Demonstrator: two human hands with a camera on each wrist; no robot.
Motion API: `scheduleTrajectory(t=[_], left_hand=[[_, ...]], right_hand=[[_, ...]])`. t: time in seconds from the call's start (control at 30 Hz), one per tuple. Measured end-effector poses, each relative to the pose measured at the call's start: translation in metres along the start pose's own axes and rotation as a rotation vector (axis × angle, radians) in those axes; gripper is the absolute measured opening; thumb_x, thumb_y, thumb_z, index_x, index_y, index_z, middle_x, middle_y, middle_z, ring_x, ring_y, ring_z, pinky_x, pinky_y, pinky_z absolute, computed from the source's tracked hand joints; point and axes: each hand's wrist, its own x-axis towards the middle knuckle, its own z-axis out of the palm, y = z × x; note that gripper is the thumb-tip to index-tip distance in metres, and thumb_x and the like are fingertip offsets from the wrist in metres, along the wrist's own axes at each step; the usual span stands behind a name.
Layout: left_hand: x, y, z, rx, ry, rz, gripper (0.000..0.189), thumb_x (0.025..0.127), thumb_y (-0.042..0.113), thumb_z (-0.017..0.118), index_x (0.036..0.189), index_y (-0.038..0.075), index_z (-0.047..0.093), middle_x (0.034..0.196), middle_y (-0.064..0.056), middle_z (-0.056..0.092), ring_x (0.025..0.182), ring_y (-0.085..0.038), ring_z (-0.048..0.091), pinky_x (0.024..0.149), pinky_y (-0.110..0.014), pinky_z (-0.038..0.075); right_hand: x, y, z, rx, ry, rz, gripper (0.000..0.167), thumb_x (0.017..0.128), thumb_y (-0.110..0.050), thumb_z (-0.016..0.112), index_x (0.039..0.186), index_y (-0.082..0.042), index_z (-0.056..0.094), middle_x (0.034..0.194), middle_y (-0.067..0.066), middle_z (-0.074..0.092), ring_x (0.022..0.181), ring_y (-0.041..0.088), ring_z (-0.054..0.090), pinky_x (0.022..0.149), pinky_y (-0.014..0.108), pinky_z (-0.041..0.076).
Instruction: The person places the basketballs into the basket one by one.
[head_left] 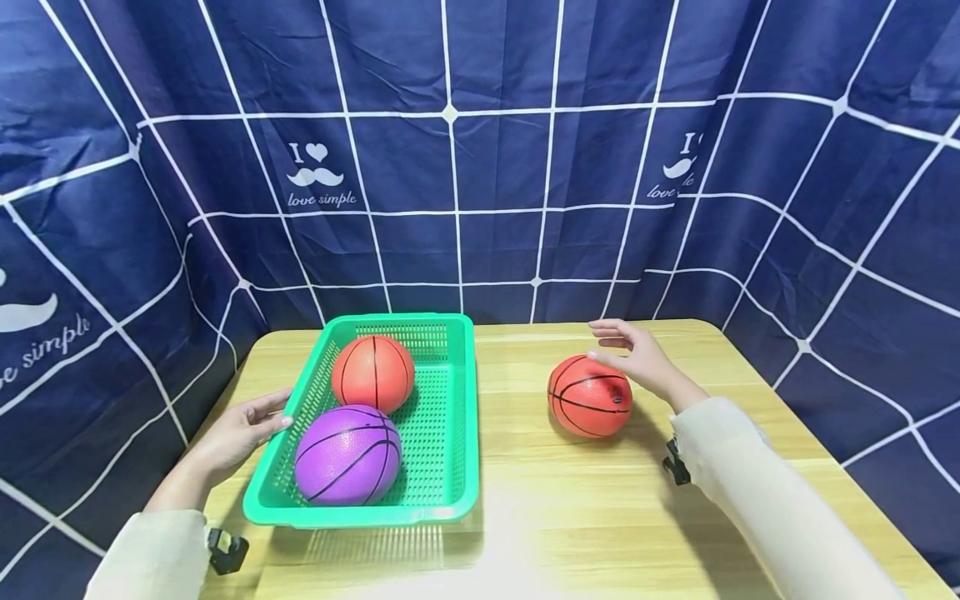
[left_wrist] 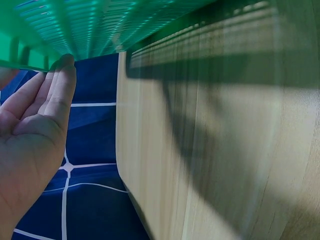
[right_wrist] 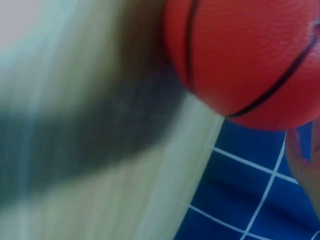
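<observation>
A green plastic basket (head_left: 463, 433) stands on the left of the table, holding an orange ball (head_left: 375, 373) at the back and a purple ball (head_left: 348, 457) at the front, both with black basketball lines. My left hand (head_left: 238, 433) is at the basket's left rim, its fingers nearly straight; in the left wrist view the fingers (left_wrist: 61, 87) reach up to the basket's side. Right of the basket, a red ball (head_left: 588, 397) rests on the wood. My right hand (head_left: 637, 357) hovers at its upper right with fingers extended, thumb right by the ball's top.
The light wooden table (head_left: 517, 500) has rounded back corners. Dark blue curtain (head_left: 495, 167) with white grid lines surrounds its back and sides. A stretch of tabletop separates the basket from the red ball. Small black devices sit at both wrists.
</observation>
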Motion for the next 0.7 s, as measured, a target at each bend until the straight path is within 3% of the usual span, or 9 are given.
scheduleTrajectory(t=[0.23,0.5,0.7], left_hand=[[0.000,0.000,0.000,0.016,0.000,0.000,0.060,0.098,0.013,0.054,0.143,-0.015,0.026,0.140,-0.036,0.033,0.104,0.009,0.046,0.086,-0.014,0.041],[0.000,-0.001,0.000,0.011,0.008,0.002,0.059,0.098,0.012,0.054,0.142,-0.015,0.026,0.140,-0.036,0.034,0.103,0.009,0.047,0.085,-0.015,0.042],[0.000,-0.002,0.000,-0.002,0.000,0.007,0.059,0.098,0.012,0.054,0.142,-0.015,0.026,0.141,-0.035,0.033,0.103,0.006,0.050,0.085,-0.016,0.043]], right_hand=[[-0.018,0.011,-0.002,0.037,-0.089,0.074,0.067,0.083,-0.012,0.073,0.140,0.000,0.040,0.136,0.024,0.046,0.121,0.042,0.043,0.098,0.055,0.037],[-0.031,0.025,-0.003,0.109,-0.180,0.150,0.078,0.080,-0.011,0.074,0.145,-0.002,0.033,0.139,0.027,0.038,0.116,0.045,0.045,0.083,0.044,0.047],[-0.038,0.030,-0.003,0.179,-0.220,0.265,0.087,0.077,-0.012,0.077,0.149,-0.012,0.026,0.139,0.029,0.028,0.111,0.043,0.044,0.066,0.051,0.051]])
